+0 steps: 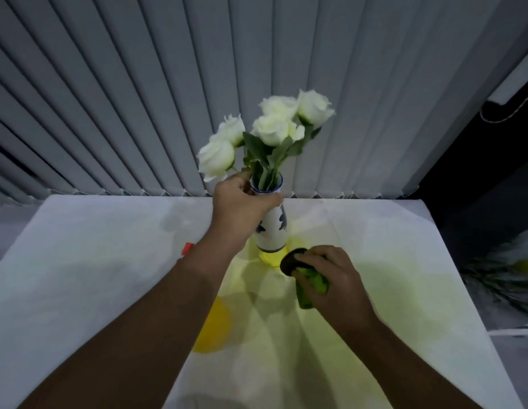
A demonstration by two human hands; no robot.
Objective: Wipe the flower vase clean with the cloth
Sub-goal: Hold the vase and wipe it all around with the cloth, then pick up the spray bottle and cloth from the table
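Observation:
A white vase with blue markings point(274, 231) stands upright on a table covered in white cloth point(109, 261). Several white roses point(271, 125) with green stems rise out of its neck. My left hand point(242, 208) is wrapped around the upper part of the vase, just below the blue rim. My right hand point(330, 278) sits low and to the right of the vase base, closed around a bunched green cloth point(311, 286) with a dark end. The cloth is close to the base but apart from it.
Grey vertical blinds point(168, 98) hang right behind the table's far edge. A small red object point(187, 248) lies left of my left forearm. A yellow patch point(212, 329) shows under that forearm. Dark foliage point(504, 276) lies beyond the table's right edge.

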